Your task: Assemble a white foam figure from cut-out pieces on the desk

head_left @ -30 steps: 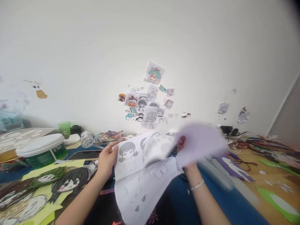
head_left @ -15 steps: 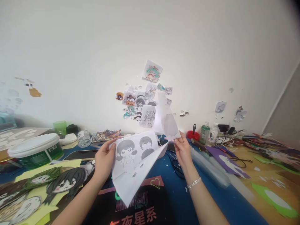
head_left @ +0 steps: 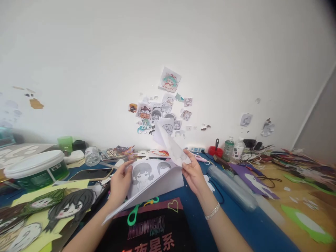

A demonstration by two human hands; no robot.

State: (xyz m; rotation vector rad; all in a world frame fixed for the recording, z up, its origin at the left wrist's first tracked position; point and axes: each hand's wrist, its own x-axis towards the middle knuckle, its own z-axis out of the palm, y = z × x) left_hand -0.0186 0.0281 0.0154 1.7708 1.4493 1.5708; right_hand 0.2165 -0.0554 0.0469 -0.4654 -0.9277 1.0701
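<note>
A white paper sheet (head_left: 140, 183) printed with grey cartoon heads spans the space between my hands, tilted and bent. My left hand (head_left: 120, 185) pinches its left edge, thumb on top. At the right side, my right hand (head_left: 193, 173) grips the sheet, where a raised corner or second layer (head_left: 173, 148) curls upward; I cannot tell whether it is one sheet or two. Below the paper lies a black folder (head_left: 152, 231) with pink lettering. On its top edge rest green-handled scissors (head_left: 133, 214), partly hidden by the paper.
To the left stand a white-lidded green tub (head_left: 36, 168), a phone (head_left: 91, 174) and yellow paper with cartoon cutouts (head_left: 70, 204). Rolled clear plastic (head_left: 232, 189), a red container (head_left: 215, 152) and bottles (head_left: 229, 148) are on the right. Small drawings (head_left: 170, 79) cling to the wall.
The paper has swung from facing me to a flatter tilt, its lower corner moving left. My right hand has come leftward and slightly down, uncovering the scissors and more wall drawings.
</note>
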